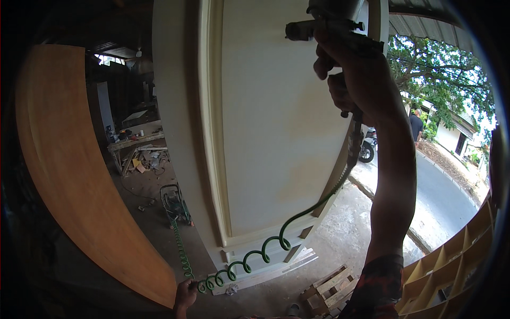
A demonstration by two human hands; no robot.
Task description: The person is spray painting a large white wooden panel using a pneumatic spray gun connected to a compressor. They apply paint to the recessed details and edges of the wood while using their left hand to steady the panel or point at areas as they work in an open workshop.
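Raised at the upper right, my right hand (353, 74) is wrapped round the handle of a spray gun (303, 31). A dark cup tops the gun, cut off by the upper edge, and its nozzle points left across a pale panelled door (265, 106). Cream and yellowish patches show on the door's recessed face. From the gun's handle a green coiled air hose (247, 261) drops and runs to the lower left. There my left hand (185, 293) is closed on the hose, below the door's lower left corner.
An orange-brown wooden panel (69, 159) stands at the left. Behind it are a compressor-like wheeled machine (175, 204) and a cluttered workbench (138, 139). A wooden pallet (332, 290) lies on the floor; a wooden lattice frame (451, 260) stands lower right. Outside, a person (416, 125) is near a motorcycle (366, 150).
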